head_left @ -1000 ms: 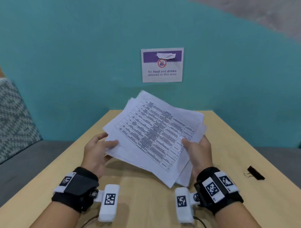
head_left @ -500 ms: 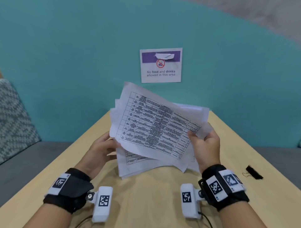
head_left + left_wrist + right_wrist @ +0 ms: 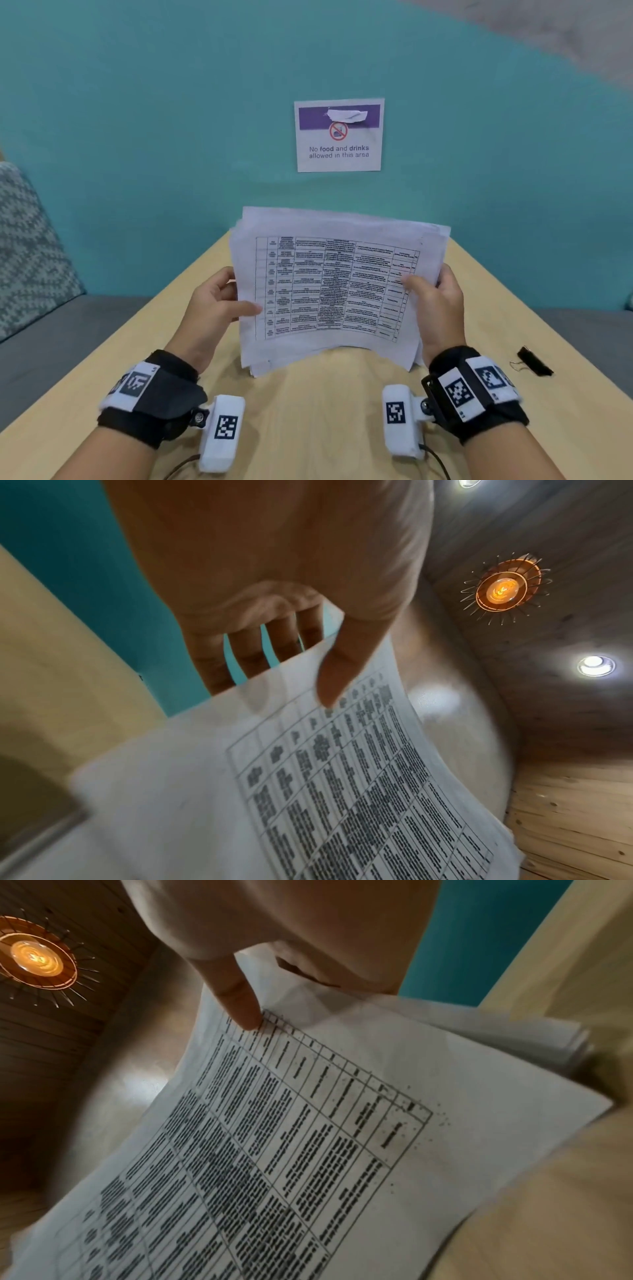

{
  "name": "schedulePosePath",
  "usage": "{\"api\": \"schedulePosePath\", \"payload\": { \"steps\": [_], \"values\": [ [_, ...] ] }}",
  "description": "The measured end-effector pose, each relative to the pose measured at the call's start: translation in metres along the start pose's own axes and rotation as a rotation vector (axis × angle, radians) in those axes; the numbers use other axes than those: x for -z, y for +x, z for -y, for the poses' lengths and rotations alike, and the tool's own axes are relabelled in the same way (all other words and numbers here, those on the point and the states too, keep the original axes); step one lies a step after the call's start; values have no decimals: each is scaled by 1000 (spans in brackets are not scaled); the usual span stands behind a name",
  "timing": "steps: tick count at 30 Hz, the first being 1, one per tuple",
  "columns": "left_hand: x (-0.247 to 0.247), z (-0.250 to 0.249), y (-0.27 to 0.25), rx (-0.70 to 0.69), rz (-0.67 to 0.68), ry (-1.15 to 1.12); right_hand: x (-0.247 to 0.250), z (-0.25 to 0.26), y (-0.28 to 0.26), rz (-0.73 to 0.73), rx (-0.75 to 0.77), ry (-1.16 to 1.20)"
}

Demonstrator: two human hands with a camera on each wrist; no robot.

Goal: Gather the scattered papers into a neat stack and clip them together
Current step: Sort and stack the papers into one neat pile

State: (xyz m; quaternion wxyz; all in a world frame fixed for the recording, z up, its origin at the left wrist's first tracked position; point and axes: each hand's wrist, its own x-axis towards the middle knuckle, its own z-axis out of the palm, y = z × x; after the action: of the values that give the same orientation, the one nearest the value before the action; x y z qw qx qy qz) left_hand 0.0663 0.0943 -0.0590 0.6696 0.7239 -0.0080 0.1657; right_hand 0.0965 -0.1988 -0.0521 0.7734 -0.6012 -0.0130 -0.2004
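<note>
A bundle of white printed papers [image 3: 335, 287] stands nearly upright over the light wooden table [image 3: 308, 411], its lower edge close to or on the tabletop. The top sheet shows a table of text. My left hand [image 3: 219, 305] pinches the papers' left edge, thumb in front and fingers behind; the left wrist view shows the same papers [image 3: 308, 791] under the left hand [image 3: 291, 653]. My right hand [image 3: 435, 301] grips the right edge the same way, and the right wrist view shows its thumb on the papers [image 3: 308, 1137]. A black binder clip [image 3: 534, 361] lies on the table at the right.
A teal wall with a "No food and drinks" sign [image 3: 338, 135] stands behind the table. A grey bench with a patterned cushion [image 3: 30, 246] sits to the left. The table's right edge runs just beyond the binder clip.
The loosely fanned, tilted sheets have been turned square and upright and drawn into one roughly aligned bundle. Both hands shifted to the bundle's side edges.
</note>
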Motion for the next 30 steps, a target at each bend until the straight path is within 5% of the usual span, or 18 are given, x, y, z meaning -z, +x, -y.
{"api": "schedulePosePath", "payload": {
  "steps": [11,20,30],
  "values": [
    [-14,-5,-9,103,142,-11,10,4,4,40,-126,-131],
    [-12,-15,-7,-4,-48,-122,9,17,0,60,17,-95],
    [-19,-17,-12,21,-37,-76,5,20,0,133,-32,-128]
  ]
}}
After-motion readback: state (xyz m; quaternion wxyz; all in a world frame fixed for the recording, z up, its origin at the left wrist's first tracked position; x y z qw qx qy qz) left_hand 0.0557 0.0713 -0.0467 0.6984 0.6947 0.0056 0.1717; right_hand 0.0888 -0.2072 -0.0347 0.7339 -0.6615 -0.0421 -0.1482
